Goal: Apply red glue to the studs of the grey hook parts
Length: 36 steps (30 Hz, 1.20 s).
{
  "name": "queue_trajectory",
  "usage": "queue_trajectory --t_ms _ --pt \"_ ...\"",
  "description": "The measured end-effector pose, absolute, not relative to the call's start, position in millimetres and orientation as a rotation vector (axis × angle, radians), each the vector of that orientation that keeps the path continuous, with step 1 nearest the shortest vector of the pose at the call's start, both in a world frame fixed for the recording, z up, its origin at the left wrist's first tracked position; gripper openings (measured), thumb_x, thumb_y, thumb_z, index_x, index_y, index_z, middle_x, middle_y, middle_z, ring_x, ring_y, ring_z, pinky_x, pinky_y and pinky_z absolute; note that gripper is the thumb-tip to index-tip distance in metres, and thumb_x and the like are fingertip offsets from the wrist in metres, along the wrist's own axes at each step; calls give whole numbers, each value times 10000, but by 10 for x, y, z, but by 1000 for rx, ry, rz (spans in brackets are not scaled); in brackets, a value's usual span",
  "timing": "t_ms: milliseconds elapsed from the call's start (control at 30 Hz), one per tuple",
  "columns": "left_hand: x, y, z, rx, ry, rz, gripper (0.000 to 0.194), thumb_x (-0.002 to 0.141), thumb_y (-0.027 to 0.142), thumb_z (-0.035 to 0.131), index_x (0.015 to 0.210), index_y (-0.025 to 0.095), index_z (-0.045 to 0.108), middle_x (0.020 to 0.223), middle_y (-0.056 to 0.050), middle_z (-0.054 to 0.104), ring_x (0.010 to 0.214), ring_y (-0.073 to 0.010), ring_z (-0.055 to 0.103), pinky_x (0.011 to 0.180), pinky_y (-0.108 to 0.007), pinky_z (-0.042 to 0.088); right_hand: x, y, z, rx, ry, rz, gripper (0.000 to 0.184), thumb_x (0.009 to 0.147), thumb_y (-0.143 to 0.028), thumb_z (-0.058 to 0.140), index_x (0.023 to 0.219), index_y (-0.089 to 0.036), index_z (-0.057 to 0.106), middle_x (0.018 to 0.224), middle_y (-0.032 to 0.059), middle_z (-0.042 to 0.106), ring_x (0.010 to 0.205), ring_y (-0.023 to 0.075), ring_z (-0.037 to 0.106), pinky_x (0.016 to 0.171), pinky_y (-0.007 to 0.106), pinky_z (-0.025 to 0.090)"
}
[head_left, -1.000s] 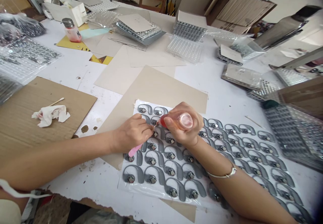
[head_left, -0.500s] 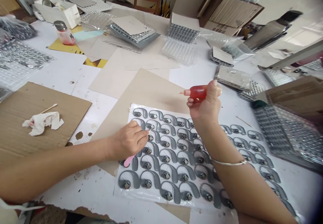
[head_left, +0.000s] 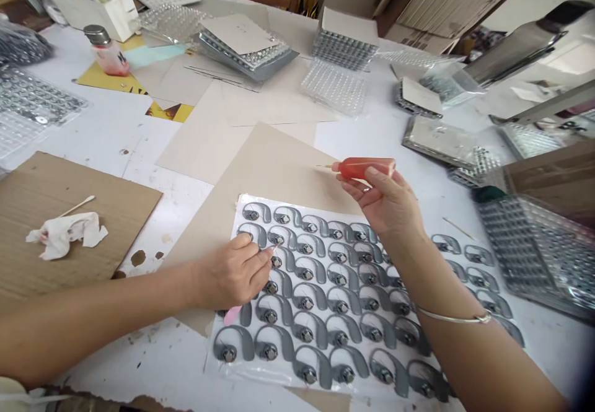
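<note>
White table (head_left: 367, 133) — red-filled bottle (head_left: 361, 166), held.

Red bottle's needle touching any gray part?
No: the right hand holds the red bottle with its needle over the beige board, apart from the gray parts.

Both hands are bare, the left hand (head_left: 235, 271) and the right hand (head_left: 397, 207) alike, and so are the forearms (head_left: 116, 310). One finger of the right hand wears a narrow, silver-coloured ring (head_left: 367, 189). Around the right wrist runs a thin, smooth, silvery bangle (head_left: 450, 318), rounded, with a small thicker part near one end. Pale, cream-coloured cloth (head_left: 12, 386) shows by the left arm, with a whitish strip (head_left: 35, 398) beside it, slightly blurred.
</note>
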<state>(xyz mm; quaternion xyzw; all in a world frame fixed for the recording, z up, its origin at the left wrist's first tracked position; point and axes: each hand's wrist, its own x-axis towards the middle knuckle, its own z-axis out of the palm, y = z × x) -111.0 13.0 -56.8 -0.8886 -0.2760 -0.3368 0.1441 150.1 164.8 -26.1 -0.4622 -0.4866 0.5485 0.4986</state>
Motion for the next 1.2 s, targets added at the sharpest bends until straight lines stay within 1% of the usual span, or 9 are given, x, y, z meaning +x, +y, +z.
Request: queue_trajectory --t_ms 133,267,367,467,600,733,833,1000,1200 --pt "-1116 148 -543 -2573 -777 -1033 51 784 28 648 768 67 618 806 -130 706 584 -140 520 566 -314 401 1599 1595 -311 -1388 -1272 912 391 606 -343 837 889 -209 603 978 65 650 850 204 656 654 322 564" --pt "-1130 167 -502 -2569 -745 -1078 71 777 26 659 760 78 613 815 -120 719 596 -133 525 582 -304 420 1533 1320 -230 -1434 -1556 463 349 690 -339 780 982 -225 626 960 46 637 881 190 610 715 330 532" --pt "-1131 173 -477 -2543 -746 -1090 89 796 31 641 751 95 600 811 -105 724 591 -128 528 574 -294 412 1349 1047 -168 -1316 -1980 451 238 800 -336 680 991 -201 641 849 32 642 712 158 595 680 327 508" --pt "-1128 169 -486 -2532 -757 -1061 80 807 44 636 770 101 595 829 -94 727 603 -132 543 584 -297 416 1159 869 -211 -1256 -2333 345 176 835 -347 641 860 -173 661 819 53 627 720 182 594 686 344 491" --pt "-1132 162 -543 -2521 -767 -1028 78 816 54 630 786 111 587 850 -84 728 613 -130 548 602 -303 427 1005 781 -316 -1331 -2524 262 224 867 -362 595 790 -162 657 800 75 584 745 207 568 723 368 475" --pt "-1140 163 -580 -2518 -755 -1013 84 839 54 597 793 123 582 847 -83 722 614 -129 540 600 -305 423 938 723 -334 -1457 -2590 163 249 871 -382 583 823 -149 654 877 112 580 866 271 537 791 420 441" --pt "-1142 162 -583 -2525 -747 -1021 80 825 52 615 786 115 584 840 -89 719 610 -133 534 594 -307 426 927 697 -332 -1476 -2562 266 216 861 -372 604 824 -162 640 904 105 582 916 278 521 834 426 428" --pt "-1136 158 -563 -2518 -708 -1021 54 807 59 639 783 95 605 811 -98 716 599 -138 535 595 -308 432 960 710 -388 -1441 -2447 416 170 835 -343 646 778 -186 610 867 77 586 895 257 518 823 409 428" --pt "-1135 160 -546 -2512 -699 -1033 67 799 61 643 743 90 619 808 -107 720 585 -140 537 577 -307 436 990 722 -445 -1345 -2383 450 206 856 -376 602 766 -190 596 850 73 586 850 237 516 803 405 422"
